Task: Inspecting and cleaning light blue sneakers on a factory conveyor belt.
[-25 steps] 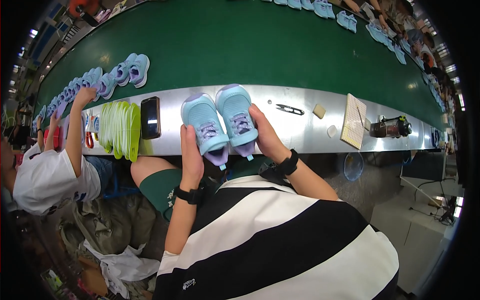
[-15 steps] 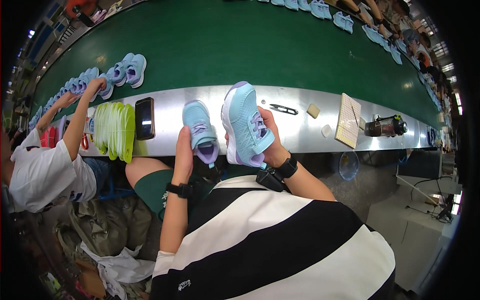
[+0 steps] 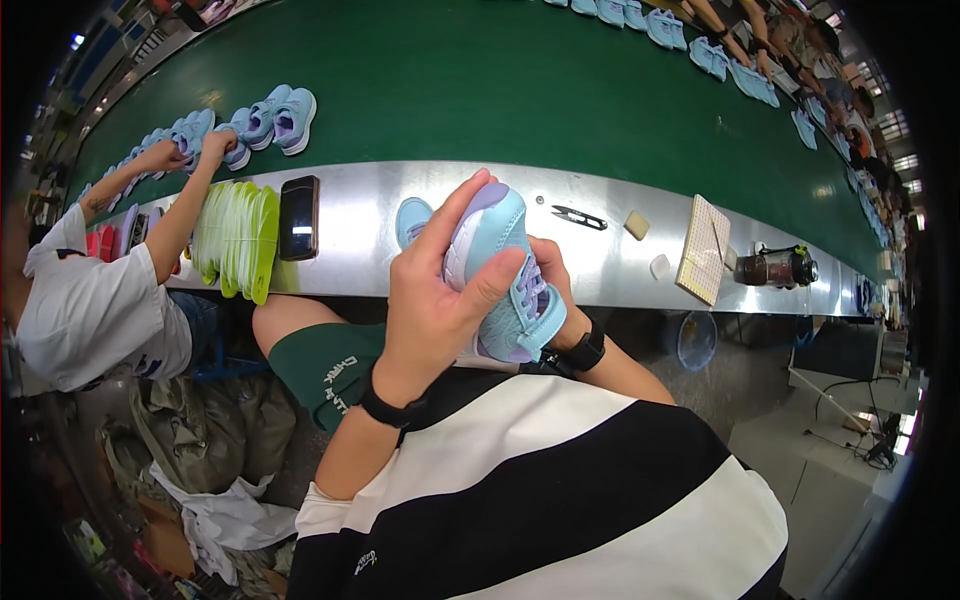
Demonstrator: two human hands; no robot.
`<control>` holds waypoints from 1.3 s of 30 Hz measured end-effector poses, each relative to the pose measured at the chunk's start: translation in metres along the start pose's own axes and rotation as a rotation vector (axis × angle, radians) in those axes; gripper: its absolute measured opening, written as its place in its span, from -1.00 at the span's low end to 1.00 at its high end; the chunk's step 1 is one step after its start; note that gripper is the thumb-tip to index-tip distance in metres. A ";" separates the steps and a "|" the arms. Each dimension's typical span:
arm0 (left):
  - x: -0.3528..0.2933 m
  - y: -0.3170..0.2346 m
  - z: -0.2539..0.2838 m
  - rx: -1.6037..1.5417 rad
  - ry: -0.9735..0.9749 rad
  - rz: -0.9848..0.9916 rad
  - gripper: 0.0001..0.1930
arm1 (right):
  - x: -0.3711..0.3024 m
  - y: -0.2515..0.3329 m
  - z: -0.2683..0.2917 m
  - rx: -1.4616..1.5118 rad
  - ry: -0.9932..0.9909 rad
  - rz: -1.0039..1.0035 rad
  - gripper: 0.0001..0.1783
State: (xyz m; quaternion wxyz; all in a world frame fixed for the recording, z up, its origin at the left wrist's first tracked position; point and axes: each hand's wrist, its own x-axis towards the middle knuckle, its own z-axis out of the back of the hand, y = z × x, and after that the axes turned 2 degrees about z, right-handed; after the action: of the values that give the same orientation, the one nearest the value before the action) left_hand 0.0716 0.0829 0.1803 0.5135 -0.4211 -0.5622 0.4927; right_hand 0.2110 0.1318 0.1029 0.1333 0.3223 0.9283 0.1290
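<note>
While the left hand [image 3: 432, 305] clamps the light-blue shoe [image 3: 510, 315] over the near edge of the metal bench [image 3: 360, 270], thumb across the upper, the right hand [image 3: 563, 290] grips its other side; most right fingers hidden. Probably light, soft upper, stiffer sole: hold by sole edges. Second shoe [image 3: 411, 217] beyond, mostly blocked by left hand. Far shoe row [image 3: 611, 12] cut off at top.

Near shoe [image 3: 508, 315] was light blue, with purple toe, white sole, lavender laces; second shoe [image 3: 412, 216] was light blue; far surface [image 3: 500, 90] was plain green; worktop [image 3: 370, 225] was silver; bundle [image 3: 235, 240] at left was white, edged lime; snips [image 3: 580, 218] were black; notepad [image 3: 704, 250] at right was cream, gridded; near shirt [image 3: 560, 470] bore broad black and white diagonal stripes; near shorts [image 3: 320, 360] were dark green, lettered white.
</note>
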 end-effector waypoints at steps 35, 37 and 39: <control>-0.040 -0.021 -0.003 0.329 -0.005 -0.082 -0.45 | -0.009 0.014 -0.054 -1.084 0.308 0.728 -0.60; -0.041 -0.022 -0.004 0.350 -0.015 -0.079 -0.46 | -0.009 0.013 -0.054 -1.091 0.306 0.747 -0.61; -0.042 -0.022 -0.005 0.351 -0.030 -0.076 -0.48 | -0.008 0.012 -0.054 -1.097 0.304 0.769 -0.63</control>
State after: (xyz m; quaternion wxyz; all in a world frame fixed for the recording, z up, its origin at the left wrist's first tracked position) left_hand 0.0819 0.0390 0.1950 0.5888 -0.2961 -0.4909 0.5698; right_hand 0.2065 0.1275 0.1582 0.0903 0.4931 0.5566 0.6625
